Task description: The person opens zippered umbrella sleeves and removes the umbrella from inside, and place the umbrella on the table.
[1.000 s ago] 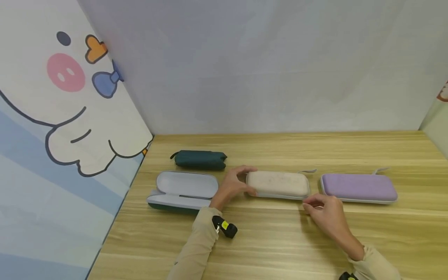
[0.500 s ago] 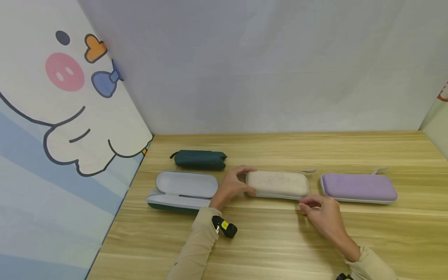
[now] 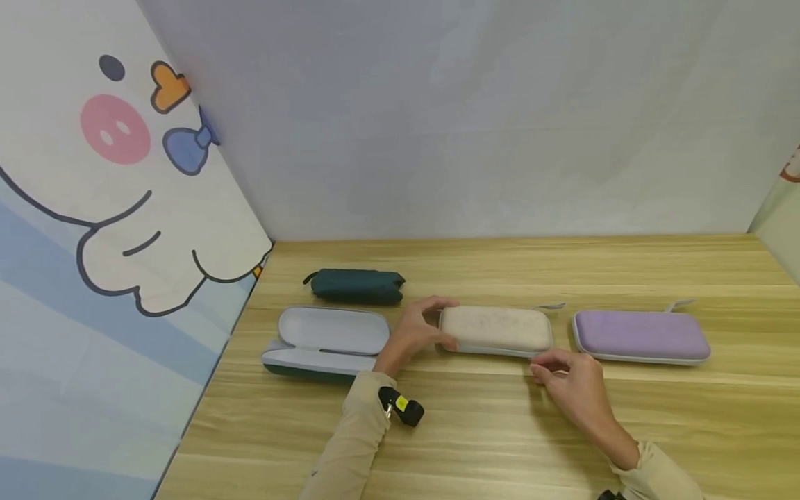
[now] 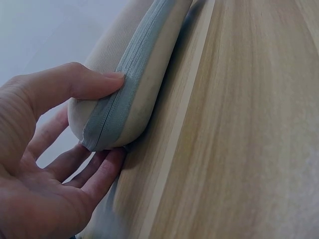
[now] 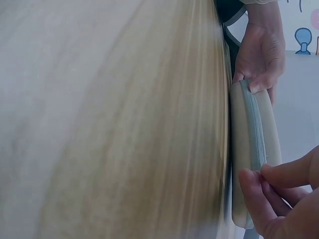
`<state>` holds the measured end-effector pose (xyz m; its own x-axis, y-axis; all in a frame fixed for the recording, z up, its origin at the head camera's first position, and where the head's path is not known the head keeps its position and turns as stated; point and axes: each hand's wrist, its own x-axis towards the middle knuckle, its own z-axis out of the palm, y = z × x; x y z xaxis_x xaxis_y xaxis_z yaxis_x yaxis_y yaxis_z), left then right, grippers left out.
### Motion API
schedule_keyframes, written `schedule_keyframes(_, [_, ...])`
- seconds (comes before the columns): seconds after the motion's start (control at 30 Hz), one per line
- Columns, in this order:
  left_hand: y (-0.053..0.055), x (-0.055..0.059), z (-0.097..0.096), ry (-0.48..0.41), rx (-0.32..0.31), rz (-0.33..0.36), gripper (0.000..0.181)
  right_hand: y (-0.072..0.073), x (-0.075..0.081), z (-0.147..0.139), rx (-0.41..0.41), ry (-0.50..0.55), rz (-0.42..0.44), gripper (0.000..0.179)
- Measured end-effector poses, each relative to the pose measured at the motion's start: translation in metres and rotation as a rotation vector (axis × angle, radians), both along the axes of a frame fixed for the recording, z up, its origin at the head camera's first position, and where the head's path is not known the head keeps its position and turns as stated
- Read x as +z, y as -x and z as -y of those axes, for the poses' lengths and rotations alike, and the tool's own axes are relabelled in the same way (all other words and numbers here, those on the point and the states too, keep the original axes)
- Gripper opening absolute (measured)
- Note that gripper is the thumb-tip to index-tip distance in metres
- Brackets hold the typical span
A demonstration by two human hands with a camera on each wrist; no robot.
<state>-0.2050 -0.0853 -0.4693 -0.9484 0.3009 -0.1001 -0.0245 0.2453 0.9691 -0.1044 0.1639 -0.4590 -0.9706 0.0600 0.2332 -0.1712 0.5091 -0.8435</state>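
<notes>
A beige zippered glasses case [image 3: 496, 328] lies on the wooden table between my hands. My left hand [image 3: 414, 335] holds its left end, thumb on the front side by the grey-blue zipper band [image 4: 119, 99] and fingers curled round the end. At the front edge near the right corner, my right hand [image 3: 576, 389] pinches at the zipper with thumb and forefinger, its fingertips [image 5: 271, 172] right on the zipper line. The zipper pull is hidden between them. Along the stretch that shows, the zipper looks closed.
To the right lies a purple zippered case [image 3: 640, 335] with a strap. An opened green case [image 3: 334, 330] with pale grey lining lies left, partly behind the left forearm. Behind it is a dark green pouch [image 3: 357, 285]. A pale wall [image 3: 500, 125] stands at the back.
My right hand has slid a little to the left along the front edge of the beige case. The left hand and the case have stayed in place.
</notes>
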Motion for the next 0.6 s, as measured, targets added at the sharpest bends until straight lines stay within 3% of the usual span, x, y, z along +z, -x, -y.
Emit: schedule_keyframes(0.6, [-0.0014, 0.0016, 0.001, 0.009, -0.002, -0.006, 0.071, -0.0015, 0.0004, 0.0019, 0.007, 0.051, 0.005, 0.004])
